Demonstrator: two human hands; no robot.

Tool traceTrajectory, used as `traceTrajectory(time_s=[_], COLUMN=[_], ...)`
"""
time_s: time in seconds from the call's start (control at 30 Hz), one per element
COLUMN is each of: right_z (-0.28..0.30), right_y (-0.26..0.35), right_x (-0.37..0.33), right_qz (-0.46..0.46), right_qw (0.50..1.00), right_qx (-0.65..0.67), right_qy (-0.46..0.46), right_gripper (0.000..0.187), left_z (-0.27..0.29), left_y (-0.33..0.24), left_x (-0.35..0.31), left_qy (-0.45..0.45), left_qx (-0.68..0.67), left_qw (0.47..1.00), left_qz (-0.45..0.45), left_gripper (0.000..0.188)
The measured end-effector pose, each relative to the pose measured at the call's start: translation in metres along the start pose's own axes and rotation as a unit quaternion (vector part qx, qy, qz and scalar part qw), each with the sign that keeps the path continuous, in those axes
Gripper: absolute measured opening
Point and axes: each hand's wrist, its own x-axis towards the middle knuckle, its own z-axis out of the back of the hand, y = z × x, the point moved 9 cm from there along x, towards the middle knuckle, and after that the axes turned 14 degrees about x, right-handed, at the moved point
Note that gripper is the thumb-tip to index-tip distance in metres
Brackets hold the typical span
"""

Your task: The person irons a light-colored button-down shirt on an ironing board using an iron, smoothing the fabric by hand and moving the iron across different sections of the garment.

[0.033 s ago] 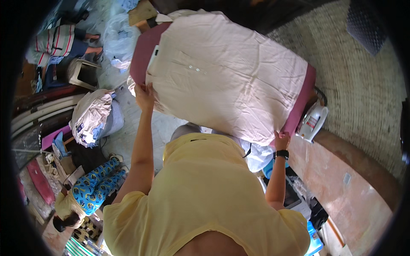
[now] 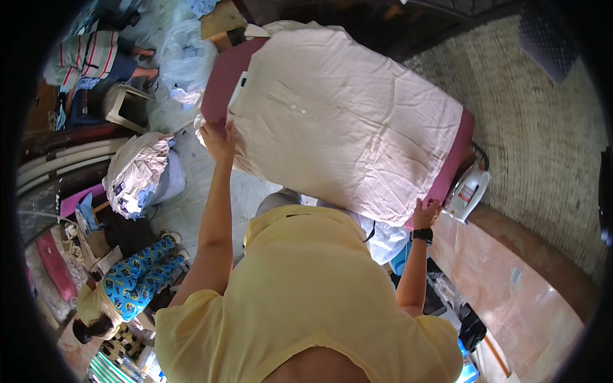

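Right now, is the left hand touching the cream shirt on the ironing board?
Touching. The head view shows the left hand gripping the near-left edge of the cream shirt, fingers overlapping the fabric with no gap.

A pale pink, wrinkled buttoned shirt [image 2: 348, 121] lies spread flat, front up, across a maroon ironing board [image 2: 220, 86].

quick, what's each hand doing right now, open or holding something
Left hand: closed on the near left edge of the cream shirt spread over the pink ironing board.
Right hand: gripping the shirt's near right corner.
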Motion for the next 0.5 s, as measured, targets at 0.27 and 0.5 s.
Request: traceTrajectory(time_s=[0.27, 0.5], right_z=[-0.026, -0.019], right_y=[0.308, 0.442], right_x=[0.054, 0.072], right_qz=[0.314, 0.247], right_qw=[0.884, 0.877], right_qx=[0.341, 0.407], right_qy=[0.057, 0.069], right_gripper=[0.021, 0.012], left_z=[-0.118, -0.171], left_y=[-0.115, -0.170], left_x=[0.144, 0.162], left_qy=[0.174, 0.194], left_qx=[-0.318, -0.032], left_qw=[0.931, 0.970], left_qz=[-0.032, 0.146], left_gripper=[0.025, 0.037])
